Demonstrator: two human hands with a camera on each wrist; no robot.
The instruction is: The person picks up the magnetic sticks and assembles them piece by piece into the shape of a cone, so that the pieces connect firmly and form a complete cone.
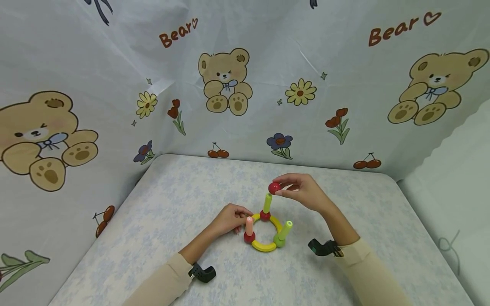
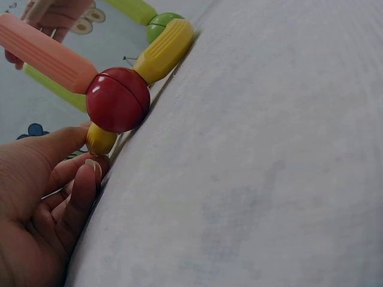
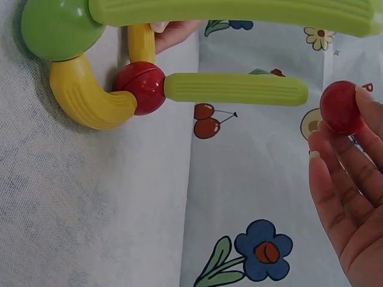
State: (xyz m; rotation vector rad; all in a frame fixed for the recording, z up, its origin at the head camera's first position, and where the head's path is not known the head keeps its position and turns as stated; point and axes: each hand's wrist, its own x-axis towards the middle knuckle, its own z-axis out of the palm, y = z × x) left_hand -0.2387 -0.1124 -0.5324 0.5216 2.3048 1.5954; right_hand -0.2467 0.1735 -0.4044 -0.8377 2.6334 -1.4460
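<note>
A ring of curved yellow rods point(image 1: 264, 246) joined by two red balls and a green ball point(image 1: 280, 240) lies on the table. From the balls rise an orange rod point(image 1: 249, 226) and two green rods point(image 1: 267, 203). My left hand point(image 1: 231, 217) pinches a yellow rod point(image 2: 102, 139) at the ring's left side, beside the red ball point(image 2: 118, 99) under the orange rod. Between thumb and fingers, my right hand point(image 1: 304, 191) holds a loose red ball point(image 3: 341, 107). That ball is just off the tip of the far green rod point(image 3: 236, 89).
Pale patterned cloth covers the table point(image 1: 183, 182). Behind and to the left hangs a curtain point(image 1: 264, 123) printed with bears and flowers. Dark wrist devices point(image 1: 203, 273) sit on both forearms. At the right, a thin cord point(image 1: 449, 246) hangs beside the table.
</note>
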